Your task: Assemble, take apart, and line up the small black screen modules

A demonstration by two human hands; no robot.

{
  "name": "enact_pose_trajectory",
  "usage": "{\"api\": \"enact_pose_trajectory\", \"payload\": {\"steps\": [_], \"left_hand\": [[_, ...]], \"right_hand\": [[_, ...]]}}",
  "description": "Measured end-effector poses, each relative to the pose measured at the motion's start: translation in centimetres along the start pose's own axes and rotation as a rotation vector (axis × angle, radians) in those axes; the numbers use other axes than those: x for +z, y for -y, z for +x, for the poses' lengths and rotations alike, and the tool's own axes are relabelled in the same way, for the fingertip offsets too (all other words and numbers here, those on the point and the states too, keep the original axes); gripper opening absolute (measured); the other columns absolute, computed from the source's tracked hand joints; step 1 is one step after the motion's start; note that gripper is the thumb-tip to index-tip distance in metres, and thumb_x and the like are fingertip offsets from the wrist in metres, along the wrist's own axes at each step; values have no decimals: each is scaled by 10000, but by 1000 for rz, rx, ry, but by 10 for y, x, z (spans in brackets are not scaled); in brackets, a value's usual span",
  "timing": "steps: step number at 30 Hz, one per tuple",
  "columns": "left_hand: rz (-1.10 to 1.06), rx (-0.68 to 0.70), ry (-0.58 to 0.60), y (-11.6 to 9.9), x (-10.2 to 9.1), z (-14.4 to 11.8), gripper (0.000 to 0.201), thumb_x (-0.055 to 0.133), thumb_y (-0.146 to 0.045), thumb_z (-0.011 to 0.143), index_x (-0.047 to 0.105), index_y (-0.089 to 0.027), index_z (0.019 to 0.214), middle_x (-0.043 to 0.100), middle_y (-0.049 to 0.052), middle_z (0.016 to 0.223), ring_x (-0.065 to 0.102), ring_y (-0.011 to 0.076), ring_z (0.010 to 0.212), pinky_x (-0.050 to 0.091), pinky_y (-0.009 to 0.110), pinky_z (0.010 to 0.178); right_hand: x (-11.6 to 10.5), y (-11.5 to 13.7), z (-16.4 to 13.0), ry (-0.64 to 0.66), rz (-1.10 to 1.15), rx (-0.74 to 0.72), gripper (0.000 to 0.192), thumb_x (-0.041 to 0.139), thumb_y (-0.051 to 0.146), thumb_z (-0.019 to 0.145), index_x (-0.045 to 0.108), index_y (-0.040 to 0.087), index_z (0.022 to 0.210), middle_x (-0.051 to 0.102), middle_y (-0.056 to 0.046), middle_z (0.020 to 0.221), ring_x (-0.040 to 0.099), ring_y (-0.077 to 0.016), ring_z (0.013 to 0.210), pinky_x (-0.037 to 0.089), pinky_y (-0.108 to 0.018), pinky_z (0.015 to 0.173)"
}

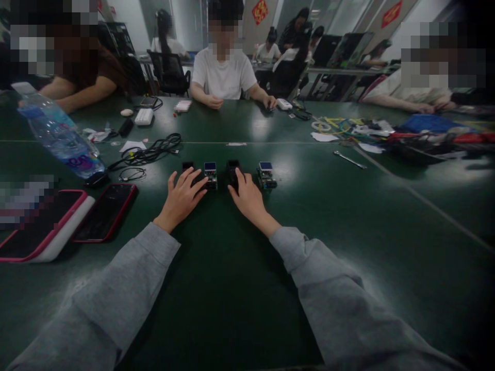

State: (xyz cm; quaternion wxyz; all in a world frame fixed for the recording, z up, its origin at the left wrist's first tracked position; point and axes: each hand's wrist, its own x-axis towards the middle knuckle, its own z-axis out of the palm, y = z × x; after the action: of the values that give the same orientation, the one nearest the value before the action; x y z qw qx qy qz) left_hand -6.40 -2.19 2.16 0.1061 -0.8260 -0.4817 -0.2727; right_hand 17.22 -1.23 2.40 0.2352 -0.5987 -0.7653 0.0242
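Four small devices stand in a row on the dark green table (216, 288). My left hand (181, 198), fingers spread, reaches over a small black case (187, 166), mostly hidden behind the fingers. Just right of those fingertips is a bare circuit board with a small screen (210, 176). Around a second small black case (233, 167) my right hand (250, 198) has its thumb on the near left and its fingers on the right side. Another circuit board with a screen (266, 175) sits to the right of that hand, apart from it.
Phones with red edges (106, 214) and a water bottle (64, 136) lie at left, near coiled black cables (158, 152). A wrench (350, 159) and a heap of wires (406, 134) are at right. Across the table sits a person in a white shirt (224, 74).
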Motion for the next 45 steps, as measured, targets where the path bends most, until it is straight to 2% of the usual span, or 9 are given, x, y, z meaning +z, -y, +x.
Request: {"api": "enact_pose_trajectory", "payload": {"steps": [4,11,20,24,32,36,41,43,45], "left_hand": [[18,-3,12,-1,1,-1,396,515,-372,1009,586,-288,1389,523,116,1518,384,331,1474,191,639,1204],[25,-83,-16,1,5,0,467,431,-442,1031,536,-230,1433,516,138,1524,426,329,1448,235,614,1201],[30,-114,-42,-3,-1,2,361,388,-381,1048,667,-236,1226,618,112,1415,539,314,1341,328,589,1133],[11,-109,-54,-2,-3,2,353,399,-379,1043,673,-245,1221,633,109,1390,549,314,1322,331,585,1127],[-38,-40,-47,-5,-2,3,395,445,-341,1030,575,-270,1396,549,92,1502,419,309,1455,220,601,1205],[-24,17,-6,-5,-3,2,379,469,-312,1024,587,-292,1384,549,76,1505,401,308,1469,201,620,1209],[-26,11,-16,0,2,-3,338,499,-339,1020,619,-283,1331,567,71,1485,402,326,1463,240,633,1195],[-52,-6,-25,-8,1,2,318,498,-355,1024,635,-271,1299,583,65,1465,411,332,1452,265,640,1184],[-103,-36,-27,-29,-10,10,313,469,-373,1037,644,-268,1274,616,48,1423,431,325,1433,312,638,1168]], "right_hand": [[-1,0,0,-2,10,-3,602,446,367,1021,345,100,1551,537,-198,1313,641,-271,989,568,-389,821],[0,-1,-1,2,33,-6,613,450,370,1022,325,114,1564,516,-205,1350,637,-276,1018,577,-399,834],[1,-2,-1,-1,21,-12,610,456,360,1019,327,102,1557,514,-204,1344,635,-270,997,576,-395,828],[1,-1,0,9,11,0,611,442,367,1021,318,116,1564,516,-208,1338,631,-287,1040,567,-405,839],[2,-1,1,0,0,-6,607,429,368,1020,326,108,1559,522,-213,1331,635,-297,1041,559,-408,847],[2,-1,0,-6,6,-15,608,441,353,1015,330,94,1553,520,-213,1322,633,-293,1037,558,-398,843],[2,-1,0,1,0,-9,610,439,355,1013,323,109,1559,516,-210,1323,624,-306,1063,552,-417,860],[2,-1,1,0,0,-10,610,443,351,1011,326,101,1556,517,-213,1315,626,-303,1054,551,-412,858],[2,-1,1,2,-15,-7,607,445,339,1012,329,92,1554,516,-217,1315,624,-305,1058,545,-416,877]]}}
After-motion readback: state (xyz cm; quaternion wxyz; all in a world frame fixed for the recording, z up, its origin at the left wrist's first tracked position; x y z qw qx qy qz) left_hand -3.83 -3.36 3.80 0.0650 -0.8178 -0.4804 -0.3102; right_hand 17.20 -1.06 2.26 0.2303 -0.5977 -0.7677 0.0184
